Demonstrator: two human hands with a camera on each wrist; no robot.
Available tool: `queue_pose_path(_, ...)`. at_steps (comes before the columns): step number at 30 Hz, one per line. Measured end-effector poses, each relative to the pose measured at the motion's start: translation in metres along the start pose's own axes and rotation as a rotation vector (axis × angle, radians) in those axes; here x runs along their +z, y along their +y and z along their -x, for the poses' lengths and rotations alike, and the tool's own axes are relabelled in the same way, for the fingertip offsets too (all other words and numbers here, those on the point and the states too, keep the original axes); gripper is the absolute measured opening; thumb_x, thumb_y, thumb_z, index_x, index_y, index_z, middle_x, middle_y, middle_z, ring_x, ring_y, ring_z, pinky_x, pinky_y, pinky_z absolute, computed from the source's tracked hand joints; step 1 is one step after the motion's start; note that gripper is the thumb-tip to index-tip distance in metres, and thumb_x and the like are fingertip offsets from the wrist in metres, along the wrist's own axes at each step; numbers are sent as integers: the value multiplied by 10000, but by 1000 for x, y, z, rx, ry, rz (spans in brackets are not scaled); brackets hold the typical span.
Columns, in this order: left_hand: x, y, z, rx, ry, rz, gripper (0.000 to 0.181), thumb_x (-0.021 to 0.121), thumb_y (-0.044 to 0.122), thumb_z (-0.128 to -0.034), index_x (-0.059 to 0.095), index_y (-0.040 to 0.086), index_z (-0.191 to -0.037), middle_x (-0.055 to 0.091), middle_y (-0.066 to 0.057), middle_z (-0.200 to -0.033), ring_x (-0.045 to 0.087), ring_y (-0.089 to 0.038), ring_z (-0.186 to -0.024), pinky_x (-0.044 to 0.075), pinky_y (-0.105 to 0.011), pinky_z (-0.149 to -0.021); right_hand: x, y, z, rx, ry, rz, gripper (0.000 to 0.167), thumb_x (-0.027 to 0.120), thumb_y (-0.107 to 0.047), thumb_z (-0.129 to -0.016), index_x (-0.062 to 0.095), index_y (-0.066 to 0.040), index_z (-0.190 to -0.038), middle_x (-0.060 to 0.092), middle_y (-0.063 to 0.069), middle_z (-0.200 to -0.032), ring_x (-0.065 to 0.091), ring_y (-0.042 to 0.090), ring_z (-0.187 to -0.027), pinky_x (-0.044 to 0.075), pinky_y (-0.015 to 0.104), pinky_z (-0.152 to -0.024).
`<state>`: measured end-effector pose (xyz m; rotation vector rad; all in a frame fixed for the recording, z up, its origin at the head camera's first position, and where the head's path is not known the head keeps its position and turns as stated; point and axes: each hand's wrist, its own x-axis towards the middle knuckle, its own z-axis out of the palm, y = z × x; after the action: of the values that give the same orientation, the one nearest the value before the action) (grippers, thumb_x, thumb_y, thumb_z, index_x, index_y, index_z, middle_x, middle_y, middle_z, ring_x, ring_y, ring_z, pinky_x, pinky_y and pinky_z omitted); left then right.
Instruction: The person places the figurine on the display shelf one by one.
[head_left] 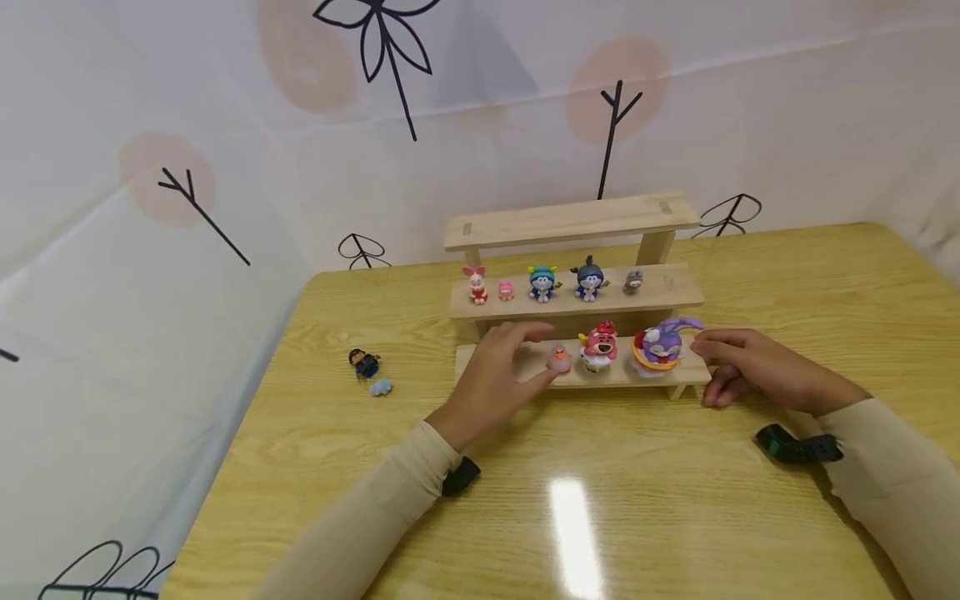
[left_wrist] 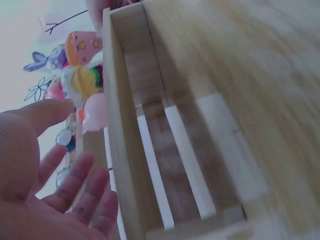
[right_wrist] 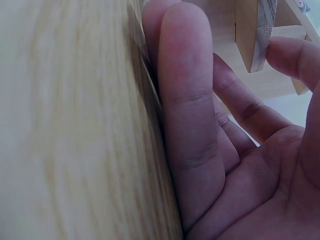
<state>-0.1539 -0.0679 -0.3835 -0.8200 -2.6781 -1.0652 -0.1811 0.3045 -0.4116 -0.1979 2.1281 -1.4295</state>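
A small pink duck figurine (head_left: 559, 360) sits on the lowest step of a wooden display stand (head_left: 510, 379). My left hand (head_left: 498, 367) is beside it, thumb tip close to the duck and fingers spread; in the left wrist view a gap shows between the fingers. To the duck's right stand a pink-and-white figurine with a red top (head_left: 599, 348) and a purple long-eared figurine (head_left: 660, 346) in an orange-rimmed cup. My right hand (head_left: 757, 367) touches the right end of the lowest step with a fingertip. Its lower fingers (right_wrist: 187, 100) lie along the table, loosely bent.
Several small figurines (head_left: 588, 281) line the middle step; the top board (head_left: 570, 223) bears none. Left of the stand, a dark-clothed figurine (head_left: 364, 364) and a small blue piece (head_left: 381, 387) lie on the wooden table (head_left: 315, 467). A patterned white cloth (head_left: 480, 150) hangs behind.
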Motion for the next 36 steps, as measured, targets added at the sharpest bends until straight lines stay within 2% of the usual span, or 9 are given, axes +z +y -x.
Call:
queue_pose_path(4, -11, -5, 6, 51, 58, 2, 381, 756, 231, -914, 645, 135, -1266, 676, -18, -1194, 596, -146, -1121, 523, -332, -963, -1, 0, 1, -2, 0, 5, 411, 357, -372, -1104, 411, 1, -1268, 691, 156, -818, 734, 280, -778, 618, 406, -701)
queue_pose_path(8, -23, -13, 14, 80, 109, -3, 262, 707, 181, -945, 677, 110, -1196, 681, -43, -1109, 617, -141, -1012, 558, -331, -847, -1, 1, 1, -5, 0, 13, 427, 353, -371, -1105, 398, 15, -1283, 694, 159, -824, 734, 279, -781, 618, 409, -704)
queue_pose_path(12, -36, -25, 22, 78, 143, 16, 199, 646, 165, -981, 681, 105, -1168, 683, -49, -1086, 615, -123, -931, 549, -324, -765, -1, 1, 0, -10, 2, 15, 433, 352, -372, -1105, 395, 19, -1284, 696, 165, -823, 734, 281, -779, 617, 410, -701)
queue_pose_path(18, -58, -46, 35, 46, 221, -8, 200, 601, 170, -1008, 688, 93, -1170, 680, -39, -1038, 607, -130, -903, 523, -334, -730, 0, 1, -1, -7, -8, 12, 415, 355, -374, -1104, 413, 8, -1257, 698, 170, -825, 734, 282, -782, 618, 407, -705)
queue_pose_path(22, -75, -62, 41, -17, 263, -36, 208, 587, 182, -1019, 683, 116, -1191, 667, -45, -1040, 614, -155, -917, 526, -365, -746, 0, 0, -1, -5, -10, 13, 435, 351, -377, -1104, 401, 24, -1266, 698, 170, -820, 734, 282, -780, 618, 407, -704)
queue_pose_path(28, -93, -85, 50, -135, 295, -64, 230, 569, 185, -1029, 668, 101, -1219, 645, -98, -1115, 611, -239, -997, 528, -505, -833, 1, -2, 0, -14, -12, 16, 479, 348, -373, -1106, 368, 59, -1311, 711, 175, -828, 733, 280, -774, 617, 414, -719)
queue_pose_path(32, -101, -96, 54, -221, 254, -65, 283, 541, 237, -1045, 630, 106, -1279, 604, -118, -1226, 562, -277, -1104, 495, -554, -914, 2, -3, 1, -9, 3, 11, 456, 362, -379, -1101, 397, 39, -1280, 715, 166, -816, 731, 272, -758, 617, 418, -722)
queue_pose_path(36, -110, -105, 56, -312, 195, -61, 334, 519, 270, -1054, 584, 114, -1342, 548, -135, -1319, 516, -312, -1189, 498, -518, -905, 2, -1, 2, -5, 4, 9, 446, 365, -385, -1100, 409, 31, -1256, 715, 165, -817, 731, 270, -758, 617, 419, -726)
